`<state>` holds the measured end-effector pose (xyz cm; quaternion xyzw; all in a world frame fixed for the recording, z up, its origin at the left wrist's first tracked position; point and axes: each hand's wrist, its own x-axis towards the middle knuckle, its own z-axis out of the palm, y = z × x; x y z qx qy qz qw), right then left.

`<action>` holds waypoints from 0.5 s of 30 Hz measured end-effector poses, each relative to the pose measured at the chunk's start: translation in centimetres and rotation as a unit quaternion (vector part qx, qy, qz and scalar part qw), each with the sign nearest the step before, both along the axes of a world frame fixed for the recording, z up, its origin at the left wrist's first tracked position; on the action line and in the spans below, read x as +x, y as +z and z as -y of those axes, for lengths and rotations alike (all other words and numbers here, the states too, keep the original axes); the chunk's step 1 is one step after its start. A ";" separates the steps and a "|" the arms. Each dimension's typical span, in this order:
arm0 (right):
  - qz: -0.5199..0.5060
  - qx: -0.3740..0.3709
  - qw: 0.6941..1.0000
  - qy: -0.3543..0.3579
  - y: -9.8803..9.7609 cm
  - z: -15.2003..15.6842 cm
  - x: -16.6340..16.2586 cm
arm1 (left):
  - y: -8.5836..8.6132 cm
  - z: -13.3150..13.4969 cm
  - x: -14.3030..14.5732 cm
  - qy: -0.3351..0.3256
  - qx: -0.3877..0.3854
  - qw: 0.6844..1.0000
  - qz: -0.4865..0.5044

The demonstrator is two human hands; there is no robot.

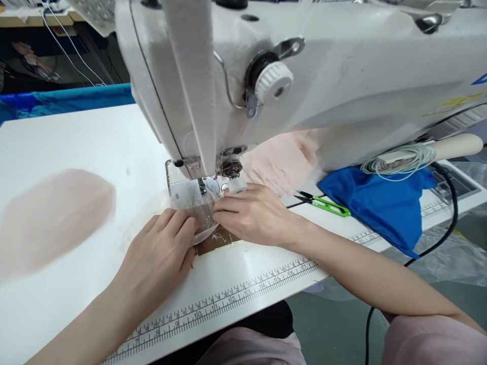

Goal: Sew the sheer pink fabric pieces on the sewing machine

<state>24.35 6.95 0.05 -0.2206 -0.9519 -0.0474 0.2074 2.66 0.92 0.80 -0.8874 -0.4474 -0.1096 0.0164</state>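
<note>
A white industrial sewing machine [342, 76] fills the top of the head view. Under its presser foot [205, 185] lies a small piece of sheer white fabric [200, 215]. My left hand [160, 253] rests flat on the table with its fingertips pressing the near edge of that fabric. My right hand [254, 213] lies beside the needle plate, fingers pinching the fabric from the right. Both hands touch each other's fingertips just in front of the foot. The needle itself is hidden by the machine head.
A pale pink sheer fabric piece [53, 218] lies at the left on the white table [76, 147]. Green thread snips [327, 204], a blue cloth [384, 203], a coiled cord [399, 159] and more pink fabric [281, 159] sit right of the needle. A printed ruler [236, 296] runs along the table's front edge.
</note>
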 end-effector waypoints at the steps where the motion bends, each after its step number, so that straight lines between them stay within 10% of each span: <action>1: -0.022 -0.022 1.000 0.000 -0.1 -0.1 0.0 | -0.3 -0.4 -0.1 0.013 -0.004 1.000 0.012; 7: -0.195 -0.105 0.973 -0.060 -0.9 -0.6 -0.1 | -0.3 -3.0 -0.4 0.101 -0.132 0.973 0.163; 15: -0.180 -0.088 0.973 -0.117 -1.0 -0.8 -0.6 | 0.0 -4.4 -1.2 0.032 -0.155 0.974 0.162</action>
